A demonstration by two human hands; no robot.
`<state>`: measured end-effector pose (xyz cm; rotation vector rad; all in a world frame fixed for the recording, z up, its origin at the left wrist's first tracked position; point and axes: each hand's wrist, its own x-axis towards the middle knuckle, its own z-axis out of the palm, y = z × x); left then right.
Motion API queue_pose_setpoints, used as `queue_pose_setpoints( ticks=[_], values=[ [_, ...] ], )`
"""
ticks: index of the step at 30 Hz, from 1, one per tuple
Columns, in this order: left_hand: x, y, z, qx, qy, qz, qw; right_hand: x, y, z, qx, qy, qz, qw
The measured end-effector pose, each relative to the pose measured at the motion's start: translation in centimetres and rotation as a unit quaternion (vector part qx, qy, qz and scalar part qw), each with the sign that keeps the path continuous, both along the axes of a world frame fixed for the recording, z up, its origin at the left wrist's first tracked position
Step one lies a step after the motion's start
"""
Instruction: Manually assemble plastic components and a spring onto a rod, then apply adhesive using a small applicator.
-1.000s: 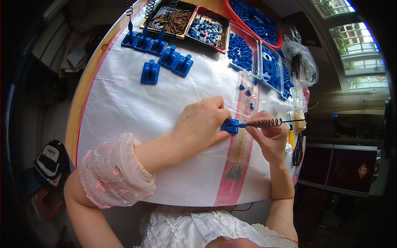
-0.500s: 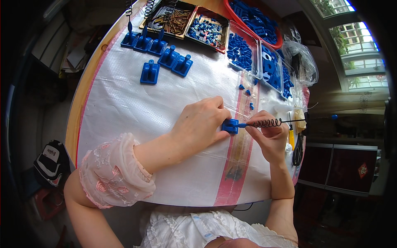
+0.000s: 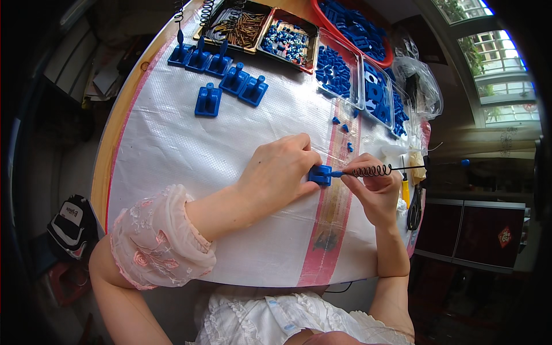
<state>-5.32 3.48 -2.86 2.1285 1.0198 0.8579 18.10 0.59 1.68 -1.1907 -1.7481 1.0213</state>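
Observation:
My left hand (image 3: 279, 169) pinches a small blue plastic base (image 3: 321, 175) between thumb and fingers, just above the white woven sheet (image 3: 247, 247). From the base's right side a narrow blue stem (image 3: 337, 173) runs into a black coil spring (image 3: 371, 171). My right hand (image 3: 376, 192) grips the spring's near end by the stem, thumb and fingertips closed on it. The spring's straight wire points right and has a small blue piece (image 3: 465, 163) at its far end. My fingers hide part of the base and of the joint between stem and spring.
Several similar blue bases (image 3: 208, 100) stand at the far left, some bearing springs. Behind are a tray of brass-coloured screws (image 3: 248, 31), a tray of small parts (image 3: 286, 43), clear boxes of blue pieces (image 3: 333, 72) and a red basin (image 3: 386, 57). Black-handled scissors (image 3: 414, 215) lie right.

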Motion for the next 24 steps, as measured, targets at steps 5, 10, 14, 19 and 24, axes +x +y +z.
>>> queue_pose_setpoints(
  ticks=[5,10,14,19,24],
  values=[
    [0.00,0.02,0.08,-0.002,0.002,-0.002,1.000,0.14,0.02,-0.03,0.002,-0.003,0.004,1.000],
    [0.00,0.01,-0.04,-0.002,0.000,-0.004,1.000,0.22,0.07,-0.16,0.003,0.000,0.007,1.000],
    [-0.02,0.02,-0.04,-0.001,-0.001,-0.004,1.000,0.20,0.08,-0.17,0.003,0.002,0.006,1.000],
    [-0.01,0.00,0.01,0.000,0.000,-0.002,1.000,0.21,0.09,-0.19,0.004,0.003,0.007,1.000],
    [0.03,-0.02,0.03,0.002,-0.001,0.000,1.000,0.25,0.06,-0.10,0.002,-0.004,0.004,1.000]
  ],
)
